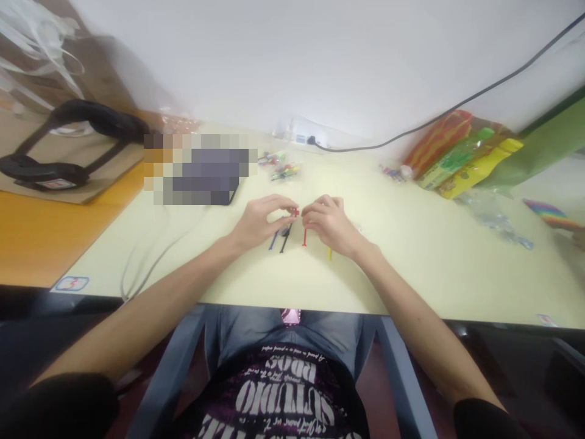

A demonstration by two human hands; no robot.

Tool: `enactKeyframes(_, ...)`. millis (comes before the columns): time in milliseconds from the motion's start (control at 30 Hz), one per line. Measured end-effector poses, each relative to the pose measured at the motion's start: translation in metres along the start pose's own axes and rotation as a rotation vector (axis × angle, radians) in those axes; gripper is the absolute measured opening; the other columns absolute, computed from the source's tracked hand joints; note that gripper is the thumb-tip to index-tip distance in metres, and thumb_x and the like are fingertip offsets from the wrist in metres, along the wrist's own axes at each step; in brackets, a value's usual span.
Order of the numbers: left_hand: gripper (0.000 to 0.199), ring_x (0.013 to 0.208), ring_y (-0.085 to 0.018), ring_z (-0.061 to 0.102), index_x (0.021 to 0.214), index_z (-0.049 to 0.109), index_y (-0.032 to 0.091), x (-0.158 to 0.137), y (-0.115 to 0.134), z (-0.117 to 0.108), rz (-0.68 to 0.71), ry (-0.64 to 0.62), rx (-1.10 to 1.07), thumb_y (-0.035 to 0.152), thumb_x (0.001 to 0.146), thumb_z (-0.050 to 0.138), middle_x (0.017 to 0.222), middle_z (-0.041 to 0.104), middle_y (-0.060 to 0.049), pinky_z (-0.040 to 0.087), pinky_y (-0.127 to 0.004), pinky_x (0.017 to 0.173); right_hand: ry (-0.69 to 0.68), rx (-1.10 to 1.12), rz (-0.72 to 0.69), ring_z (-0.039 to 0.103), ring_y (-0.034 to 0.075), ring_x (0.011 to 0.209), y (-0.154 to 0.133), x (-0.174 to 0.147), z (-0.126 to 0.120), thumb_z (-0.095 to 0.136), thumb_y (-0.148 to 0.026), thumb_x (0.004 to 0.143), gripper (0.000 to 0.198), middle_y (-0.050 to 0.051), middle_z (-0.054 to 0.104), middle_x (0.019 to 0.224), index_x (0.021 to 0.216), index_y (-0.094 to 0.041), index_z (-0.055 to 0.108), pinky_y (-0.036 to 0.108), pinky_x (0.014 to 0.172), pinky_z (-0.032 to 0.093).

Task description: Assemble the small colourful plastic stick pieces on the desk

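Note:
My left hand point(259, 222) pinches a small red plastic piece point(297, 213) between thumb and fingertips, just above the table. Close by on the right, my right hand point(333, 224) has its fingers curled together; whether anything is in them is hidden. Thin plastic sticks lie beneath the hands: a blue stick point(273, 240) and a black stick point(285, 239) near the left hand, a red stick point(305, 237) below the right fingertips, and a yellow stick point(329, 253) partly covered by the right hand.
Several colourful small pieces point(284, 171) lie in clear wrapping behind the hands. A blurred-out dark flat device point(205, 177) sits left. Snack bags point(475, 161) and a rainbow-striped item point(551, 213) are on the right. A black cable point(379, 145) runs along the wall; a black headset-like frame point(82, 143) stands far left.

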State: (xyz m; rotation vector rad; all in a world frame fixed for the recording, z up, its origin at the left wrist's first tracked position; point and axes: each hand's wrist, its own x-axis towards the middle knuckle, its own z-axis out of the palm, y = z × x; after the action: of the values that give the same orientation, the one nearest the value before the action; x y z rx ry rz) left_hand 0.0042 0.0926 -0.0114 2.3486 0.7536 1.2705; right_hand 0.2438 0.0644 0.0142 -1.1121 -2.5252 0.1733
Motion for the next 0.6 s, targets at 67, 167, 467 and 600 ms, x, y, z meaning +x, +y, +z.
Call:
enactKeyframes(67,0.024,0.098,-0.021,0.074,0.111,0.075,0.021,0.0,0.0,0.0,-0.02,0.033,0.005,0.041,0.098,0.071,0.107,0.079,-0.008,0.058,-0.035,0.094,0.073,0.123,0.022,0.055,0.027,0.113,0.005,0.009,-0.001,0.053,-0.018,0.103,0.018,0.009,0.075,0.119,0.098,-0.022,0.07,0.045,0.097,0.037)
enactKeyframes(167,0.026,0.096,-0.02,0.074,0.112,0.075,0.021,0.001,0.001,-0.001,-0.038,0.054,0.012,0.042,0.098,0.072,0.105,0.078,-0.008,0.058,-0.034,0.092,0.186,0.308,0.088,0.064,0.025,0.1,0.012,0.02,-0.001,0.055,-0.023,0.101,0.015,0.008,0.077,0.106,0.099,-0.022,0.071,0.04,0.091,0.047)
enactKeyframes(467,0.027,0.094,-0.02,0.075,0.113,0.075,0.021,0.001,0.001,-0.002,-0.048,0.067,0.016,0.043,0.097,0.072,0.105,0.078,-0.008,0.058,-0.034,0.091,0.274,0.76,0.235,0.071,0.018,0.063,0.007,0.017,0.011,0.059,-0.036,0.096,0.017,0.001,0.072,0.073,0.092,-0.023,0.069,0.033,0.067,0.059)
enactKeyframes(600,0.027,0.095,-0.02,0.075,0.113,0.075,0.021,0.002,0.0,-0.002,-0.047,0.081,0.016,0.043,0.097,0.072,0.104,0.079,-0.008,0.058,-0.034,0.091,0.286,0.811,0.242,0.075,0.021,0.072,0.001,0.014,0.013,0.069,-0.039,0.092,0.018,0.002,0.075,0.077,0.09,-0.022,0.075,0.038,0.078,0.064)
